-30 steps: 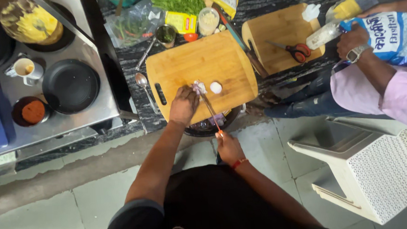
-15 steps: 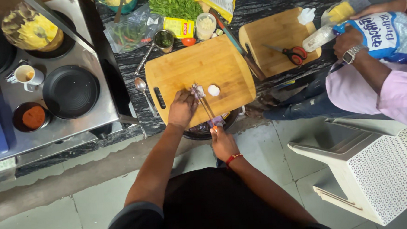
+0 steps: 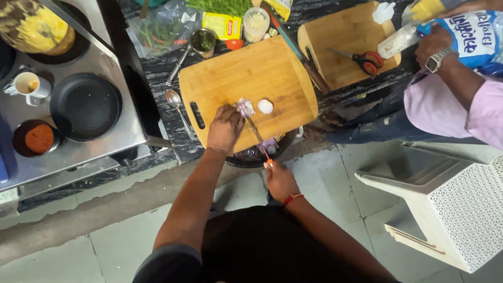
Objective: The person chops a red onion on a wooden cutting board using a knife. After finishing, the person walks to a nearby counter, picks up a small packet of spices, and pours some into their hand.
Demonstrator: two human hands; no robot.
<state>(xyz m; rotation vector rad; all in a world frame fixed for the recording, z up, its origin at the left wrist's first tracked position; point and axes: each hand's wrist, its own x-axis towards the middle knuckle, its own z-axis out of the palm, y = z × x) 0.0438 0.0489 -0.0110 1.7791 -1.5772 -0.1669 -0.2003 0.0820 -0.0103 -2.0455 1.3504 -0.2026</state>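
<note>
— Where were your hands just then?

— My left hand [image 3: 225, 127] lay on the wooden cutting board [image 3: 248, 81], fingers curled down on a small pale-purple piece of onion [image 3: 244, 107] near the board's front edge. My right hand [image 3: 279, 180] was nearer my body, off the counter's edge, closed around the handle of a knife [image 3: 257, 134]. The blade ran up from that hand over the board's front edge to the piece under my left fingers.

— So both grips were closed?

— Yes. The right was wrapped tight on the knife handle, and the left was pressing the onion piece down, fingertips together on it.

— What else was on the board?

— A small white round piece [image 3: 266, 106], just beside the onion on its right, apart from my fingers.

— And around it?

— A dark bowl [image 3: 263, 153] sat half under the board's front edge. A spoon [image 3: 175, 102] lay beside the board on the left. Further left stood a stove with a black pan [image 3: 85, 106] and a white cup [image 3: 29, 86]. On the right was a second board [image 3: 343, 39] with red-handled scissors [image 3: 357, 60] on it, and another person's hand [image 3: 433, 43] held a blue and white bag [image 3: 475, 38].
</note>
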